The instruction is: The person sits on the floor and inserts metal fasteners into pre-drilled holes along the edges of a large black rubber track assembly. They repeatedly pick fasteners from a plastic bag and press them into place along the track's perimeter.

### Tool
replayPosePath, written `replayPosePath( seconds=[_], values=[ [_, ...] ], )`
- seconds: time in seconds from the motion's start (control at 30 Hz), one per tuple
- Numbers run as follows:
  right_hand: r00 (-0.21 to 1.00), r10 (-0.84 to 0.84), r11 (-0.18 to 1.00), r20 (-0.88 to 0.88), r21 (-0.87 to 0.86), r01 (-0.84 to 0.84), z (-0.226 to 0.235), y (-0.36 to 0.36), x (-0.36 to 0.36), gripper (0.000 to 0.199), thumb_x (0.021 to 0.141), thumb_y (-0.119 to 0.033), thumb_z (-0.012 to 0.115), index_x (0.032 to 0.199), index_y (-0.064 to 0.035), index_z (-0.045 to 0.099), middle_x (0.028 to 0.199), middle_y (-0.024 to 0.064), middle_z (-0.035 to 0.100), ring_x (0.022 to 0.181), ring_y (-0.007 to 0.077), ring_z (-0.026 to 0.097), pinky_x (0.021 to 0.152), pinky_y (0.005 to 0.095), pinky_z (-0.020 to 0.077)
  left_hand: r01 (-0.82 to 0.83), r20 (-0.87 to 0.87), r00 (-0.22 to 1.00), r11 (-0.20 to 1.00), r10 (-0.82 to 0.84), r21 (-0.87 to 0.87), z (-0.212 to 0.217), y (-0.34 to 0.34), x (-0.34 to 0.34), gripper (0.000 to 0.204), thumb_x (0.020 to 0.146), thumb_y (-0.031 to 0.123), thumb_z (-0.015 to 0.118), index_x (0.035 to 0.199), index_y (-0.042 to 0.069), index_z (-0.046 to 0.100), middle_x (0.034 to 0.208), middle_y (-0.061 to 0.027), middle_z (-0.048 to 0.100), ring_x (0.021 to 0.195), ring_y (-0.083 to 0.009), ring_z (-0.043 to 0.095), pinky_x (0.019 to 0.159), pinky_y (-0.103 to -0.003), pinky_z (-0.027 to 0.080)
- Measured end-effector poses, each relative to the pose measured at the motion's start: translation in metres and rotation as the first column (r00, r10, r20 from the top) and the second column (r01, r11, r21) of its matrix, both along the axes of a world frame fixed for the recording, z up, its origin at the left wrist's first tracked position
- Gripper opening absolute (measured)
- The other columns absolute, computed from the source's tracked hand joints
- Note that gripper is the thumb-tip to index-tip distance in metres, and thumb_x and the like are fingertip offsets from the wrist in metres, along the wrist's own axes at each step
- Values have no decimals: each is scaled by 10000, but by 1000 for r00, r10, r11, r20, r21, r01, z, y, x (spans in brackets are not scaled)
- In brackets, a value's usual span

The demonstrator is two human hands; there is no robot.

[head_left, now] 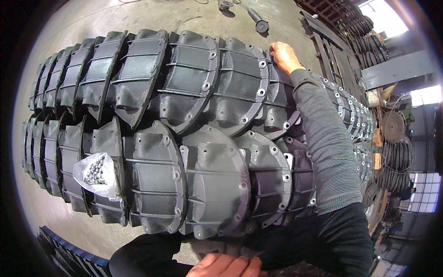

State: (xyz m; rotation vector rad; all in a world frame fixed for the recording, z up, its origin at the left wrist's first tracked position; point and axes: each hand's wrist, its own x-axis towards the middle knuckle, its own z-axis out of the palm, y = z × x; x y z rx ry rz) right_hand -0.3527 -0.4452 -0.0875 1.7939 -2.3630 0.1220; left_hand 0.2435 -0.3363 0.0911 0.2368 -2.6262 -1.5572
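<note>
Reaching out to one o'clock, the bare right hand (284,56) in a dark grey striped sleeve (325,136) is at the top edge of a dark grey, curved, ribbed metal casting (278,100). That casting's part of the far row (189,76), which arcs from about ten o'clock round past one. Fingers look bent and bunched together, so the grip is pretty narrow, but the tips are turned away from me and I can't tell if there's something small pinched in there. Probably bent like that because the spot is a tight edge, not something you'd wrap a whole palm around.

The bare left hand (224,266) is down at six o'clock, low by the person's black-trousered legs (147,254). Fingers are loosely curled, underside hidden, so no clue whether that grip has hold of anything.

Nearer the body there's a matching near row (214,180) of the same castings. They're all tipped and overlapped like roof tiles, I'd guess because the curves nest and save floor space, and it leaves the holes along the flanges easy to get at.

Between eight and nine o'clock, a clear plastic bag of small shiny metal pieces (95,177) sits on top of the near row, likely parked there to stay within reach. Everything's over a pale concrete floor (85,228), no table involved.
</note>
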Motion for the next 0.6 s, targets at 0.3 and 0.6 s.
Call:
replayPosePath(
  seconds=[0.3,0.6],
  values=[
    [994,-48,999,-99,10,49,1,-1,6,208,937,-186,681,910,13,627,955,257,693,948,464,673,816,540,524,-9,0,1000,1000,9,-1,-2,-1,1,399,782,178,681,1147,18,709,1055,-127,698,922,-296,674,807,-413,525],
    [982,-156,987,-110,28,160,3,-6,18,239,936,-238,701,942,-2,664,967,251,714,979,450,689,830,527,541,-12,7,1000,1000,12,0,-4,0,1,405,790,180,673,1161,23,704,1067,-123,696,935,-294,673,820,-413,527]
  ],
)
